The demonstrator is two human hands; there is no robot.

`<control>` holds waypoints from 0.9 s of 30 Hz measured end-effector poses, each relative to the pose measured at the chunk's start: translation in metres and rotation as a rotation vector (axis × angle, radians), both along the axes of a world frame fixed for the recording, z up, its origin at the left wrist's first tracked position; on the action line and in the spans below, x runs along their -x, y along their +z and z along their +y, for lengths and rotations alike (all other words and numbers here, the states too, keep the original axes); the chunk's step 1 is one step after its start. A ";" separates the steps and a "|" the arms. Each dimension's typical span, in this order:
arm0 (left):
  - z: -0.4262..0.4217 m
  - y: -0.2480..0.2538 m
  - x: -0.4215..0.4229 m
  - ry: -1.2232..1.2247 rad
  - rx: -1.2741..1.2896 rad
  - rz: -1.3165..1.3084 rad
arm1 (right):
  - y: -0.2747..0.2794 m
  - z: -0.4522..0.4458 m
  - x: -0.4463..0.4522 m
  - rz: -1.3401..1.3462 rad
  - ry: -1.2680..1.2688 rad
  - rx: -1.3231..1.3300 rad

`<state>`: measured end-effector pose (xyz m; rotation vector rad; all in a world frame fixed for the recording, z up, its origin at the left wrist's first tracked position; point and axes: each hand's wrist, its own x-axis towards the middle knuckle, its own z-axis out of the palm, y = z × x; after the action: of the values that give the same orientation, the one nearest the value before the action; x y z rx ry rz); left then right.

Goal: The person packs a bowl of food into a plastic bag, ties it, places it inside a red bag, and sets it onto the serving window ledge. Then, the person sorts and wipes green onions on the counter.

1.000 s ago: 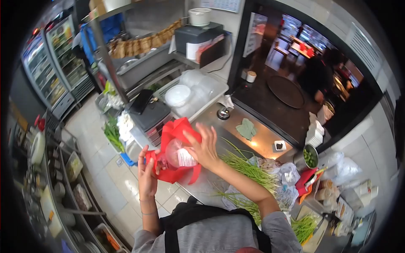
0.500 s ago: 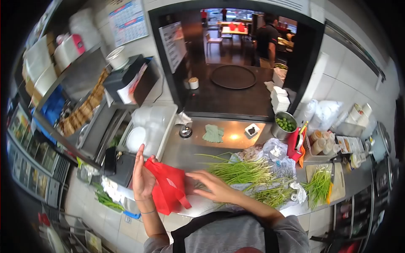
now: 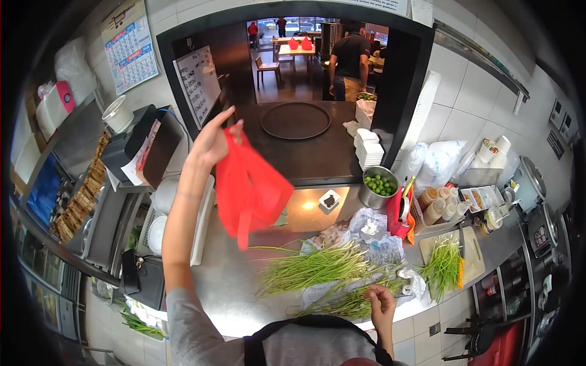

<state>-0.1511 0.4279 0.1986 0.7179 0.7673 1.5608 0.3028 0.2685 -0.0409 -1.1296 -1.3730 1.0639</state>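
Observation:
My left hand [image 3: 210,144] is raised in front of the pass-through window and closed on the top of a red cloth bag [image 3: 250,189]. The bag hangs from it with a loose handle strap trailing below, over the steel counter [image 3: 223,287]. Down at the right, my right hand [image 3: 382,303] is beside the long green stalks [image 3: 317,268], its fingers loosely bent and apart, with nothing visible in them. The stalks lie spread on paper along the counter. Part of a green cloth shows behind the bag.
A round dark tray [image 3: 296,120] rests on the window ledge. Right of it are stacked white containers [image 3: 368,148] and a metal pot of green limes [image 3: 378,186]. Sauce bottles [image 3: 434,210] and a cutting board [image 3: 476,268] with more stalks stand farther right. A person [image 3: 351,61] stands beyond the window.
My left hand has lifted the red bag up and forward from the counter's front left. My right hand has moved away from the bag, rightward to the stalks. The view has shifted right.

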 end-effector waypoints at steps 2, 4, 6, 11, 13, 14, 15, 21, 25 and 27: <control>0.054 0.000 0.002 0.067 0.079 0.101 | 0.005 -0.004 0.000 0.028 -0.059 0.043; 0.109 -0.005 0.009 0.063 0.172 0.173 | -0.001 -0.007 0.000 -0.001 -0.093 0.032; 0.163 -0.013 0.011 0.074 0.193 0.332 | -0.007 -0.010 0.000 -0.028 -0.121 0.036; 0.241 -0.051 -0.013 0.226 0.090 0.413 | -0.012 -0.015 0.002 -0.091 -0.165 0.019; 0.263 -0.082 -0.013 0.271 0.046 0.366 | -0.011 -0.016 0.002 -0.085 -0.188 0.036; 0.274 -0.096 -0.009 0.294 0.027 0.346 | -0.016 -0.017 0.001 -0.106 -0.199 0.039; 0.281 -0.105 -0.008 0.436 0.048 0.528 | -0.017 -0.015 0.000 -0.125 -0.208 0.030; 0.215 -0.099 -0.033 0.279 -0.117 0.937 | -0.003 -0.017 0.006 -0.270 -0.145 -0.067; 0.065 -0.098 -0.079 -0.235 -0.217 0.461 | 0.006 -0.016 0.015 -0.327 -0.013 -0.173; -0.004 -0.121 -0.097 -0.288 -0.144 0.408 | 0.009 -0.018 0.022 -0.324 0.092 -0.212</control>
<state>-0.0539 0.4239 0.0774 1.2218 0.8091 1.2297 0.2810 0.2509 -0.0317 -1.1225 -1.7625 0.7978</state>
